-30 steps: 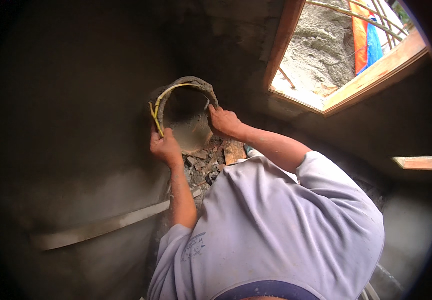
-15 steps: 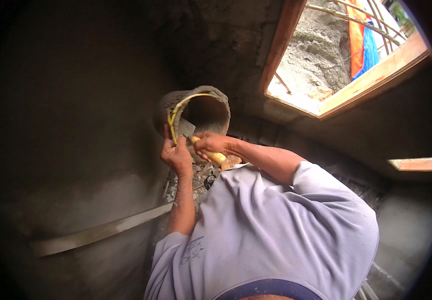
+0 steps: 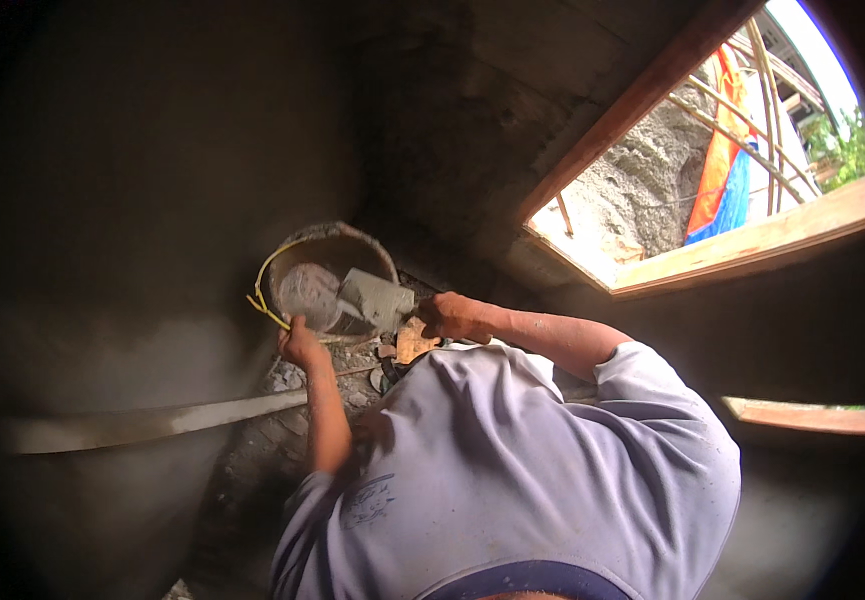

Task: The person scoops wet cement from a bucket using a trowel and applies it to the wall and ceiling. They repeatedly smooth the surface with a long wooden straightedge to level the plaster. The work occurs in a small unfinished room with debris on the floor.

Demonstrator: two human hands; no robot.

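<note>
A round bucket (image 3: 385, 258) with a mortar-crusted rim sits in front of me, its mouth toward me. Wet grey mortar (image 3: 310, 292) shows at its bottom. My left hand (image 3: 303, 345) is closed at the bucket's near left side, where the yellow handle (image 3: 271, 262) meets the rim; whether it grips handle, rim or both, I cannot tell. My right hand (image 3: 450, 315) is wrapped round a trowel. The trowel's flat, mortar-coated blade (image 3: 377, 300) lies across the right part of the bucket's mouth. The right fingers mostly hide the trowel's handle.
Rubble (image 3: 358, 385) and a brownish-orange broken piece (image 3: 415, 342) lie below the bucket. A long pale board (image 3: 173, 425) runs along the left wall. At the upper right is a wood-framed opening (image 3: 753, 240), with poles and an orange and blue sheet (image 3: 718, 185) beyond it.
The bucket has shifted down and left in view, and its mouth now shows the mortar inside. The right hand has drawn the trowel blade toward the bucket's right rim.
</note>
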